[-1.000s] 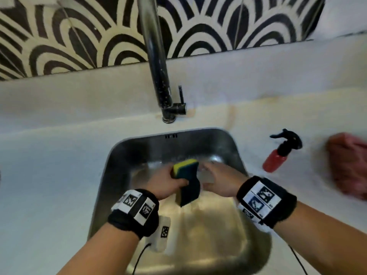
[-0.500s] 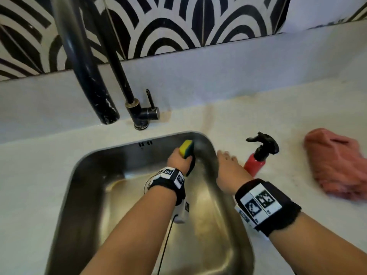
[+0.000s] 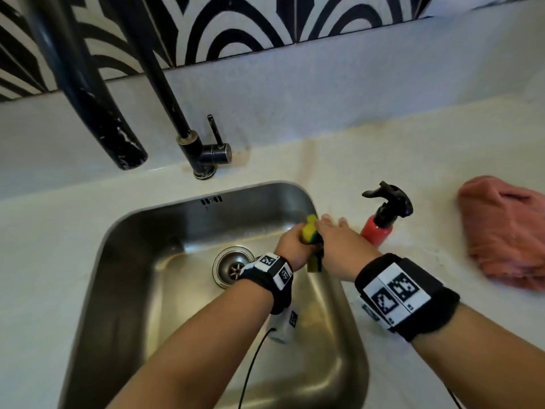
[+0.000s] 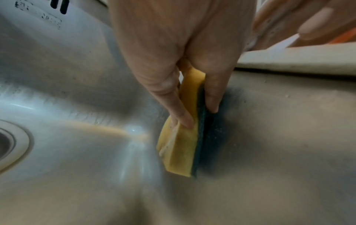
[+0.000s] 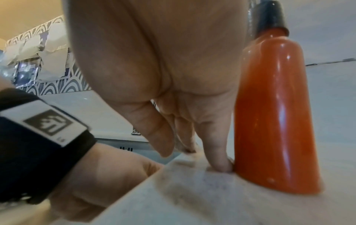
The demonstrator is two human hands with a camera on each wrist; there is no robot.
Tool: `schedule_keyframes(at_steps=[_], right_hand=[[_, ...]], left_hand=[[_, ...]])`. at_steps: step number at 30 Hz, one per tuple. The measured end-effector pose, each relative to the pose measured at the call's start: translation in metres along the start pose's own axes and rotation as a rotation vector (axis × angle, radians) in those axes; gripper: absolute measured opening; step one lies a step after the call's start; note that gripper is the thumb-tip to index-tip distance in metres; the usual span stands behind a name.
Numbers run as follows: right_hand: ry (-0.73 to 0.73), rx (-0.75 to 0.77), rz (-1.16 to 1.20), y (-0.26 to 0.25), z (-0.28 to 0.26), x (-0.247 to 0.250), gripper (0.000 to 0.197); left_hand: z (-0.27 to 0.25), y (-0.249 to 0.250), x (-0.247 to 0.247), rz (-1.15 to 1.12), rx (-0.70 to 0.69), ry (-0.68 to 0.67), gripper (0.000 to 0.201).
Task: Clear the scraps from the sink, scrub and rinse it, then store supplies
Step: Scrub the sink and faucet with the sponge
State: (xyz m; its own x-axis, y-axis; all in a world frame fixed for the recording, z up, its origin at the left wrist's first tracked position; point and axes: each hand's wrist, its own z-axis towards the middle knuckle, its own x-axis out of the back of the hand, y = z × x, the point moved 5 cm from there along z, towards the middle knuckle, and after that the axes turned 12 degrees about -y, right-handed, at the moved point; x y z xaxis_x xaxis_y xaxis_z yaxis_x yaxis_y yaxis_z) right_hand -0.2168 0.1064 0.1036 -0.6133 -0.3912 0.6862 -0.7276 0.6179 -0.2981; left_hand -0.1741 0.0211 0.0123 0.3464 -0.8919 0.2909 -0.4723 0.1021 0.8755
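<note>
Scrubbing the right wall of the steel sink: my left hand pinches the sponge between thumb and fingers — yellow foam toward the drain, dark green pad pressed flat against the metal. My right hand holds nothing — fingers straight, tips planted on the white counter at the sink's right rim, little finger touching the base of the red spray bottle, which stands upright. A pink cloth lies crumpled on the counter, well to the right. The black faucet rises behind the basin.
</note>
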Motion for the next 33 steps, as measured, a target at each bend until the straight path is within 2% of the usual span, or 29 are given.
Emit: schedule_keyframes(at_steps=[3,6,9,13,15,18,20,22,26,28,30,33], right_hand=[[-0.026,-0.003,-0.062,-0.003,-0.004,0.001,0.067],[-0.032,0.010,-0.064,-0.004,-0.006,-0.003,0.067],[-0.030,0.032,-0.068,-0.005,-0.005,-0.009,0.073],[-0.015,0.049,-0.043,-0.007,-0.004,-0.009,0.074],[-0.016,0.060,-0.005,-0.007,-0.006,-0.007,0.074],[-0.012,0.051,0.036,-0.007,-0.008,-0.005,0.073],[-0.018,0.027,0.063,-0.007,-0.010,-0.003,0.072],[-0.023,0.021,0.077,-0.006,-0.011,-0.001,0.071],[-0.004,0.049,0.075,-0.003,-0.010,0.004,0.064],[0.000,0.052,0.083,-0.001,-0.010,0.005,0.065],[-0.003,0.049,0.081,0.002,-0.009,0.005,0.068],[-0.008,0.049,0.061,0.005,-0.006,0.006,0.072]], left_hand=[[-0.017,0.003,-0.011,0.098,-0.019,-0.094,0.039],[-0.032,-0.005,-0.025,0.267,0.037,-0.194,0.032],[-0.048,-0.010,-0.039,0.380,0.077,-0.266,0.034],[-0.072,-0.018,-0.054,0.411,0.090,-0.349,0.037],[-0.082,-0.025,-0.068,0.437,0.097,-0.468,0.034],[-0.094,-0.033,-0.088,0.616,0.110,-0.681,0.030],[-0.094,-0.035,-0.085,0.697,0.149,-0.725,0.027],[-0.082,-0.034,-0.064,0.707,0.209,-0.632,0.023],[-0.030,-0.020,0.021,0.617,0.232,-0.105,0.032],[-0.005,-0.013,0.057,0.525,0.242,0.107,0.037],[0.020,-0.012,0.075,0.426,0.269,0.192,0.041],[0.053,-0.022,0.071,0.430,0.298,0.170,0.043]])
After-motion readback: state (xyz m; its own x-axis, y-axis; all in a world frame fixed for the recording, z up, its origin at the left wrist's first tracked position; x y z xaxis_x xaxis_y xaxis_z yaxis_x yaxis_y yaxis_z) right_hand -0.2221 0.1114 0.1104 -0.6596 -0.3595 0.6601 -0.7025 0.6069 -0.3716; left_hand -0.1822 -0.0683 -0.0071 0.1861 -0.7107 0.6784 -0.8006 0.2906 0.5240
